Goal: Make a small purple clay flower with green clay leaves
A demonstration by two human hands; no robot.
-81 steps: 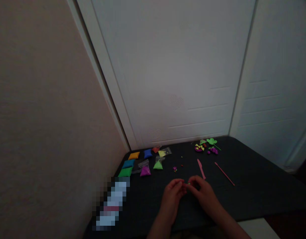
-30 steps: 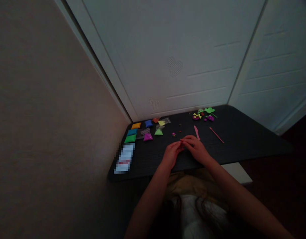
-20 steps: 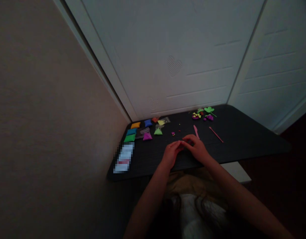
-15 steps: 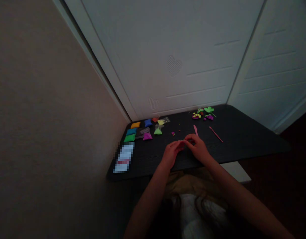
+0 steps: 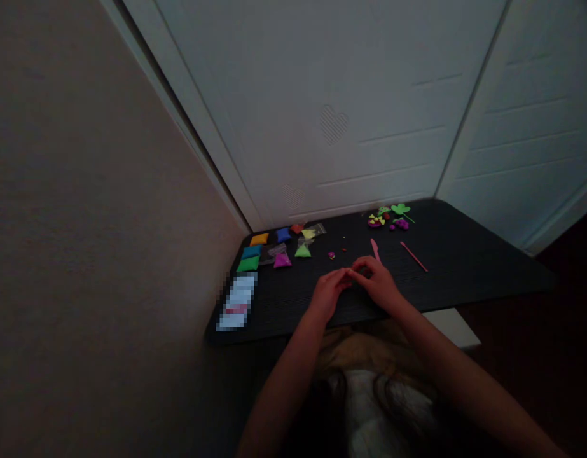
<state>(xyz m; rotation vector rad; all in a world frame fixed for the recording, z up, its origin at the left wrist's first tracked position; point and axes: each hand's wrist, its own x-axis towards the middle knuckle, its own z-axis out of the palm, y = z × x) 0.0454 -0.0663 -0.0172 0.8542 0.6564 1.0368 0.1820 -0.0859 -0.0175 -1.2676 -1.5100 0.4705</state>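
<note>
Over the near part of the dark table [image 5: 446,273], my left hand [image 5: 328,292] and my right hand [image 5: 375,278] meet at the fingertips. Both are closed in a pinch around something too small to make out, partly hidden by the fingers. Just beyond them lies a tiny purple and yellow clay piece [image 5: 331,255], with smaller crumbs farther back. A pink plastic knife [image 5: 374,247] rests right behind my right hand, and a thin pink modelling stick [image 5: 414,256] is to its right.
Bags of coloured clay, among them a green one [image 5: 248,264], a magenta one [image 5: 282,260] and an orange one [image 5: 259,239], lie at the left. A blurred-out pale rectangle [image 5: 238,299] is at the left front. Finished-looking clay shapes, including a green clover [image 5: 400,208], sit at the back right.
My fingertips have shifted slightly where they meet, and my right thumb and fingers sit a little farther left. The things on the table stay in place.
</note>
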